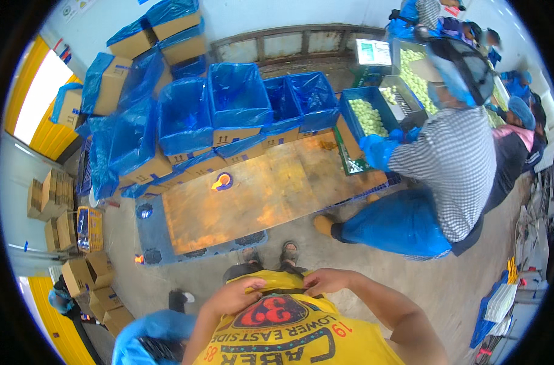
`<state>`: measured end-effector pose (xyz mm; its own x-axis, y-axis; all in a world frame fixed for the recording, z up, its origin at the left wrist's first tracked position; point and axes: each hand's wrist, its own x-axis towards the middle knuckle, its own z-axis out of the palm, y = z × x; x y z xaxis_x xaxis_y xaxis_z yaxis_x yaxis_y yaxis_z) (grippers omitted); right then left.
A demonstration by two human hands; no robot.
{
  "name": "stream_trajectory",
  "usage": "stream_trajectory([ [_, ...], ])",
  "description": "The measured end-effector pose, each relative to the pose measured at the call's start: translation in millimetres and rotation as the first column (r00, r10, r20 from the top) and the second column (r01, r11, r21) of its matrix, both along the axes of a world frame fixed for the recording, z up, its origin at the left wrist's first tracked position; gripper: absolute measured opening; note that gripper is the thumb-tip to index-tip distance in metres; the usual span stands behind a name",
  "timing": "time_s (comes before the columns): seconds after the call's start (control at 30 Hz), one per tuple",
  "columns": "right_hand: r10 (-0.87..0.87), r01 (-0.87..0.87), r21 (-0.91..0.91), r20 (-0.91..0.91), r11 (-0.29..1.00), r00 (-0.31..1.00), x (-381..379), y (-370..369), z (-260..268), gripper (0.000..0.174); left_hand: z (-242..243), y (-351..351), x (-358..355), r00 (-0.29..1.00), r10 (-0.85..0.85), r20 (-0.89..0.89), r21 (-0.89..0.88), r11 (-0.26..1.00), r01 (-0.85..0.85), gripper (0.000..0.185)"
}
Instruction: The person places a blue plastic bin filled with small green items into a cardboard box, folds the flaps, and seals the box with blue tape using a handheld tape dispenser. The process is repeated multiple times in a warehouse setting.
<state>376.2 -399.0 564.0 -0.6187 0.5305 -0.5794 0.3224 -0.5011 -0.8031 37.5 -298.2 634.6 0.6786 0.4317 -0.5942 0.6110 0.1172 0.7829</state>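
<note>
My left hand (236, 295) rests at the waist against my yellow sleeveless shirt (281, 335), its fingers bent; whether they grip the cloth is not clear. Opposite it, my right hand (328, 283) pinches the shirt near a dark band (283, 291) that runs between both hands. The shirt bears printing and is bunched above the band. My sandalled feet (289, 253) stand on the concrete floor, just short of a low platform topped with a stained board (258, 196).
Cardboard boxes lined with blue plastic (238, 98) stand along the platform's far side. An orange tape roll (222, 181) lies on the board. At right, a co-worker in a checked shirt (454, 169) handles a crate of pale green round produce (368, 117). A blue-lined bin (140, 333) stands at lower left.
</note>
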Motion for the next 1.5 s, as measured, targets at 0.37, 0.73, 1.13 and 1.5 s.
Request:
stream_trajectory([
  [0.37,-0.251,0.222,0.212,0.12,0.952,0.961,-5.8,-12.2,-23.2,0.034,-27.6,9.8,46.1,0.944,-0.33,-0.014,0.057,0.942,0.33,0.049],
  [0.73,-0.22,-0.025,0.417,0.528,0.908,0.821,-100.0,42.7,-51.6,0.04,-66.9,25.2,-9.8,0.978,-0.202,-0.056,0.178,0.962,0.209,0.042],
  [1.13,-0.327,0.229,0.236,0.602,0.945,0.729,-161.0,47.9,-93.7,0.038,-101.2,125.6,-116.4,0.971,-0.2,-0.128,0.245,0.943,0.226,0.028],
  [1.5,-0.735,0.692,0.602,0.661,0.399,-0.151,-115.7,22.6,-365.7,0.046,-284.7,317.5,52.6,0.983,-0.139,-0.124,0.403,0.898,0.178,0.02],
])
